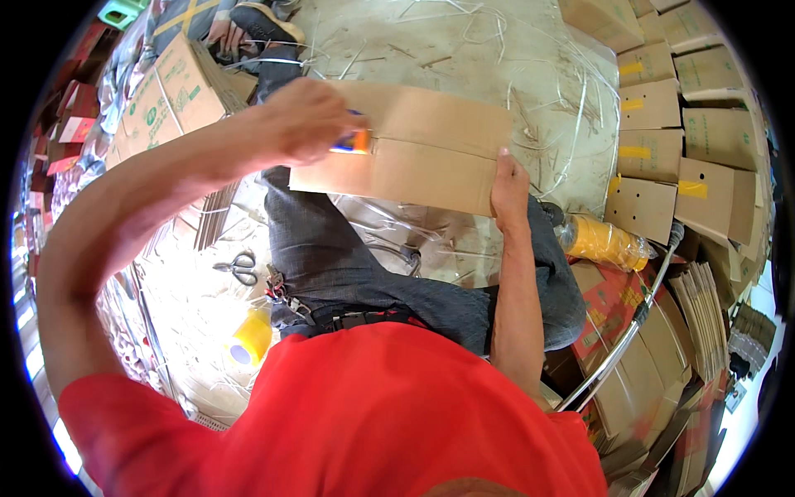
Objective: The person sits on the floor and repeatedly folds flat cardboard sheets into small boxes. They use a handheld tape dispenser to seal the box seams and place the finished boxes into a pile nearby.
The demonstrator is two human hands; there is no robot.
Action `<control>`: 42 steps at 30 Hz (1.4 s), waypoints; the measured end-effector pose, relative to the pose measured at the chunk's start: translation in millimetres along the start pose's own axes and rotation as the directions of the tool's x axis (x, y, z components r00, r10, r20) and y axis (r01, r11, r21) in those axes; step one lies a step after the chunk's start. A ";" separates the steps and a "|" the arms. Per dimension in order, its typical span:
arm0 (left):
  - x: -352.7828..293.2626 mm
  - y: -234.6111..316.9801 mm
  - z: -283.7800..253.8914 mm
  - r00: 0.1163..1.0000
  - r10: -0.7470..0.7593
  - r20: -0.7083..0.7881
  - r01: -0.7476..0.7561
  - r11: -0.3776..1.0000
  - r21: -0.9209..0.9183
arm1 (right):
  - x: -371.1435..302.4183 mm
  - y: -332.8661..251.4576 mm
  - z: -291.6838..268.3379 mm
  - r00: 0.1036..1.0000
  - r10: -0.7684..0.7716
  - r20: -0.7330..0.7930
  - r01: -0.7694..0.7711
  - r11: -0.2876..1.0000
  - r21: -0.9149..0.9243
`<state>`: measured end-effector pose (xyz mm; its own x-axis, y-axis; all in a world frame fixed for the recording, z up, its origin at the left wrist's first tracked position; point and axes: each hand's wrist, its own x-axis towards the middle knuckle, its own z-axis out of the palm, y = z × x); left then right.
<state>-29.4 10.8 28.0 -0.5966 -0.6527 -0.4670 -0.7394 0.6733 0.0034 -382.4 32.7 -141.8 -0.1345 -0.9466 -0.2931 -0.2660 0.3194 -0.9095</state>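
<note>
A brown cardboard carton (pixel 439 149) is held above my legs, its seam running lengthwise across the side facing up. My left hand (pixel 310 124) is closed round a small blue-and-orange hand tool (pixel 354 143), which sits at the left end of that seam. Most of the tool is hidden by the fingers, and the hand is slightly blurred, so its exact kind does not show. At the carton's right end my right hand (pixel 509 190) grips the edge, thumb on top; its other fingers are mostly out of sight.
Flattened cartons (pixel 170 99) lean in a bundle at the left. Scissors (pixel 240 267) and a yellow tape roll (pixel 251 335) lie on the floor. Taped boxes (pixel 650 108) are stacked at the right, near plastic-wrapped yellow rolls (pixel 609 242) and a metal pole (pixel 617 344).
</note>
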 end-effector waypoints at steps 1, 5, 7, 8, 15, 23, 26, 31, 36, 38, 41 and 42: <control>-21.2 -11.8 5.2 0.995 -0.087 0.043 0.087 0.996 -0.001 | 0.8 -0.1 0.6 1.000 0.005 0.014 -0.006 1.000 0.029; -69.2 -38.2 17.7 0.990 -0.141 0.024 0.138 0.985 0.102 | 1.1 -5.3 -1.4 0.996 0.068 0.053 -0.071 0.996 0.051; -75.2 -48.3 24.3 0.993 -0.108 -0.054 0.113 0.988 0.102 | 0.9 -10.1 -2.2 0.994 0.082 0.070 -0.086 0.995 0.059; -76.3 -55.5 28.6 0.996 -0.090 0.019 0.088 0.993 0.083 | 1.1 -12.4 -2.0 0.996 0.064 0.069 -0.067 0.997 0.039; -99.4 -87.0 96.6 0.954 0.043 -0.296 -0.093 0.983 -0.156 | 6.7 -14.8 -11.5 0.993 0.034 0.117 -0.034 0.999 -0.008; -49.5 -32.9 115.5 0.830 -0.001 -0.558 -0.220 0.919 -0.328 | 36.0 -25.0 -63.9 0.980 -0.185 0.071 0.198 0.892 -0.407; -25.1 -33.6 112.4 0.827 -0.021 -0.561 -0.180 0.936 -0.301 | 24.9 -31.6 -55.2 0.886 -0.460 0.060 0.273 0.411 -0.870; -20.1 -39.4 114.8 0.831 -0.017 -0.556 -0.203 0.921 -0.332 | -8.4 -62.8 37.8 0.756 -0.468 0.458 0.606 0.234 -0.760; -18.6 -31.7 122.1 0.851 -0.102 -0.515 -0.157 0.887 -0.434 | -7.5 -93.5 119.2 0.615 -0.491 0.618 0.777 0.242 -0.581; -14.4 -27.0 127.5 0.851 -0.105 -0.515 -0.184 0.859 -0.479 | 5.4 -95.8 105.0 0.509 -0.521 0.685 0.855 0.211 -0.474; -4.5 -19.9 138.2 0.840 -0.076 -0.538 -0.228 0.850 -0.476 | 31.1 -87.7 43.9 0.757 -0.497 0.423 0.613 0.318 -0.723; -0.1 -17.1 142.2 0.808 -0.100 -0.581 -0.248 0.836 -0.489 | 43.7 -84.1 20.0 0.794 -0.569 0.214 0.476 0.362 -0.802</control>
<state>27.7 48.7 -97.8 -0.5897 -0.7961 0.1358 -0.6228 0.5553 0.5511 -346.8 -36.4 -84.0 0.2489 -0.9428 0.2219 -0.9256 -0.2990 -0.2321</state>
